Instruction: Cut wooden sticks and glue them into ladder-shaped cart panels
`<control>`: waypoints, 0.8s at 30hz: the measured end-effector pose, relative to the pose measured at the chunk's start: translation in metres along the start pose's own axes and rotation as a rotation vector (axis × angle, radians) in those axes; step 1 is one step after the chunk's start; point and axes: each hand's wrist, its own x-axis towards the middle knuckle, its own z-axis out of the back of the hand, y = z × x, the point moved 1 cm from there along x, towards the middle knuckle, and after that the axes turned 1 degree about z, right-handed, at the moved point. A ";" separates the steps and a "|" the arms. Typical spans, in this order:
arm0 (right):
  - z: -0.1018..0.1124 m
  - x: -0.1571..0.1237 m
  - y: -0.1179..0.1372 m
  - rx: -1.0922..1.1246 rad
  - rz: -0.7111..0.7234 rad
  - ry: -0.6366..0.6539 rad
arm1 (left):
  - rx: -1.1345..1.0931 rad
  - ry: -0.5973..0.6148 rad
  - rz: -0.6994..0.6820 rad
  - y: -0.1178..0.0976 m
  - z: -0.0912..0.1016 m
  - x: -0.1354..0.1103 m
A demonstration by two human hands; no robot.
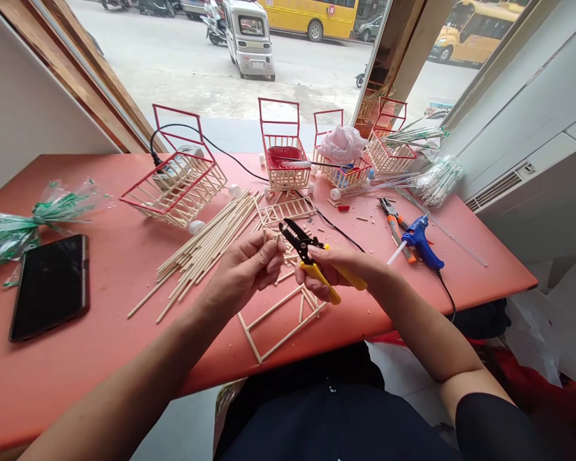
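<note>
In my right hand (329,269) is a pair of wire strippers (317,266) with yellow handles and black jaws, their tips angled up toward the left. My left hand (259,259) pinches short pieces of wooden stick (270,236) just beside those jaws. Below both hands a flat stick frame (278,326) lies near the table's front edge. A ladder-like stick panel (288,213) rests behind them, with small cut bits scattered about. To the left of my left hand spreads a pile of long wooden sticks (201,250).
Several small stick carts with red rims, one a tilted cart (177,186), stand along the back of the red table (120,371). A blue glue gun (422,243) and pliers (396,224) lie at right. A black phone (50,288) and plastic-wrapped bundle (9,227) are at left.
</note>
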 end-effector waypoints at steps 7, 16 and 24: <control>0.000 -0.009 0.021 -0.736 0.102 -0.588 | -0.160 0.028 0.073 -0.001 -0.002 -0.001; -0.013 -0.012 0.025 -1.112 0.044 -0.803 | -0.089 0.044 0.067 0.002 0.001 0.001; -0.003 -0.007 0.018 -1.032 0.141 -0.550 | -0.013 -0.066 0.009 0.010 0.008 0.005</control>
